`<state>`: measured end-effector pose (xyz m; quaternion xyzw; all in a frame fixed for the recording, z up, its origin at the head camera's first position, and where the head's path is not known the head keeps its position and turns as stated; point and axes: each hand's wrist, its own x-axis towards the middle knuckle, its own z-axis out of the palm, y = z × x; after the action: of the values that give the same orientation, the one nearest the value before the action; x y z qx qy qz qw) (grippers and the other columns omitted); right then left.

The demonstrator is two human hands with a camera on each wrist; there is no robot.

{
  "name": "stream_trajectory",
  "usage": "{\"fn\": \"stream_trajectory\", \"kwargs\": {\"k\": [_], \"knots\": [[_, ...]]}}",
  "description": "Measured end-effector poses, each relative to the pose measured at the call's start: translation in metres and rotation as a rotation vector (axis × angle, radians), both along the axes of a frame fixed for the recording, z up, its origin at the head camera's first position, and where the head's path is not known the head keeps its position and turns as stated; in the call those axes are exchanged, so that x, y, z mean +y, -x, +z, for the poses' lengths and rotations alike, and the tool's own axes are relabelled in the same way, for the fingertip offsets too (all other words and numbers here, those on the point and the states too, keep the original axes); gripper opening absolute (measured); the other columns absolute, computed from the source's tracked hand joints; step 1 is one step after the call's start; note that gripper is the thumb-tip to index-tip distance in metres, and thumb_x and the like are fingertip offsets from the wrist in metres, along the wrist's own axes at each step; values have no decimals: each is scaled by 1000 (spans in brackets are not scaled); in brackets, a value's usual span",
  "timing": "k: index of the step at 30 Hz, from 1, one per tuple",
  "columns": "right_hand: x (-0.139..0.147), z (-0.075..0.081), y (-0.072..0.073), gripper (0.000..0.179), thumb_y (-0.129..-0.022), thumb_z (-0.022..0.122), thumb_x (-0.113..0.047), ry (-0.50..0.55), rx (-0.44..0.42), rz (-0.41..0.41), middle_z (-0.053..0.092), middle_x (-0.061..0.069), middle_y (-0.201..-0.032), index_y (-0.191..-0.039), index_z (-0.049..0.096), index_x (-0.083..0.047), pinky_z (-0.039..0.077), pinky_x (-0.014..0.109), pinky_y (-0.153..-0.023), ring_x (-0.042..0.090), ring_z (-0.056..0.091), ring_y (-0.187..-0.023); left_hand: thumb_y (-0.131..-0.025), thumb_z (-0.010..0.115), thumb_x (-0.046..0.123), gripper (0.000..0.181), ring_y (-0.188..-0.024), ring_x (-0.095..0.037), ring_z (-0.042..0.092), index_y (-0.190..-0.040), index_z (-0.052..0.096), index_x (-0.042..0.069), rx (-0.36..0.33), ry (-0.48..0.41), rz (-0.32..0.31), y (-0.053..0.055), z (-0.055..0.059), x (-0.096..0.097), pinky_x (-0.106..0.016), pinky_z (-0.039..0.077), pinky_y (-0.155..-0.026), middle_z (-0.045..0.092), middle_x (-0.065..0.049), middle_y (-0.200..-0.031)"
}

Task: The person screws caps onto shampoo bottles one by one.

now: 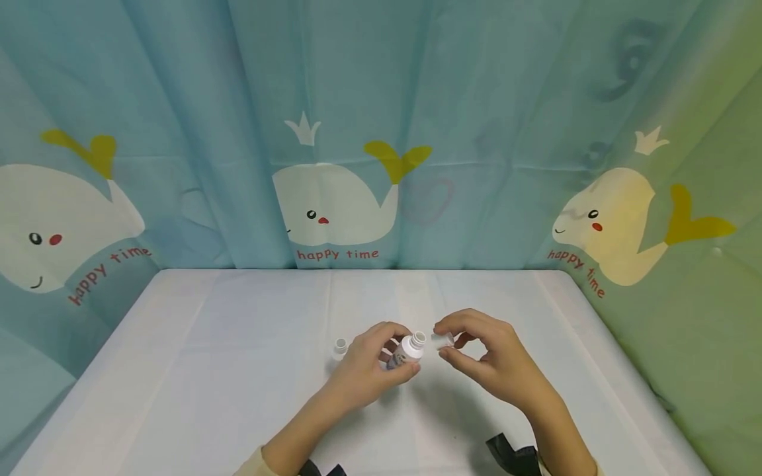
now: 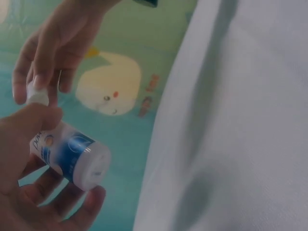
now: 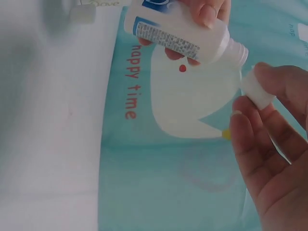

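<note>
My left hand (image 1: 370, 370) holds a small white bottle (image 1: 405, 354) with a blue label above the table, its bare threaded neck tilted up towards the right. In the left wrist view the fingers are curled around the bottle's body (image 2: 72, 151). Just right of the neck, my right hand (image 1: 491, 357) pinches a white cap (image 1: 442, 341) between thumb and fingers. The right wrist view shows the cap (image 3: 257, 89) slightly apart from the bottle mouth. Behind my left hand stands a second white bottle (image 1: 339, 348) without a cap, its lower part hidden.
A small white block (image 3: 83, 14), seemingly a cap, lies beside the standing bottle marked Dove (image 3: 103, 3). White cloth covers the table (image 1: 238, 344). A blue-green curtain (image 1: 488, 218) with whale prints hangs along the back and sides.
</note>
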<state>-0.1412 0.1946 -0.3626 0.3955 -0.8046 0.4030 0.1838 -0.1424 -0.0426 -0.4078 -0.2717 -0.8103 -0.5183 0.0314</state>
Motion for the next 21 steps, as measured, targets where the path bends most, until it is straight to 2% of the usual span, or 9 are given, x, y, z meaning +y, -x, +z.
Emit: {"fn": "stream_trajectory", "kwargs": {"k": [5,9,15,21], "knots": [[-4,-1,-1,37,-79,78,4,-1,59,-21,69,-3,-110,-108,71,-17,53,19,-75,11,65,-95,-86,78,27,33,-94,-7,59,-114,62,22,28,22,-2,0,-3,0,-24,55,-80,61,13,-107],[-6,-2,-2,40,-76,77,7,2,91,-4,68,-1,-112,-108,71,-16,52,19,-74,10,64,-92,-86,78,28,32,-93,-5,59,-114,62,24,47,39,-12,-1,-4,1,-24,55,-79,61,14,-107],[-10,-3,-3,41,-78,75,8,-18,79,26,68,-1,-111,-112,69,-15,53,21,-74,11,64,-95,-86,77,29,30,-89,-5,58,-112,63,24,72,50,-16,-3,-3,1,-24,54,-77,61,13,-104],[-11,-3,-3,37,-81,74,5,-37,40,14,69,-1,-110,-113,67,-13,53,22,-75,10,64,-95,-86,77,30,29,-86,-5,58,-112,63,25,83,47,-21,-4,-2,2,-24,54,-76,61,13,-102]]}}
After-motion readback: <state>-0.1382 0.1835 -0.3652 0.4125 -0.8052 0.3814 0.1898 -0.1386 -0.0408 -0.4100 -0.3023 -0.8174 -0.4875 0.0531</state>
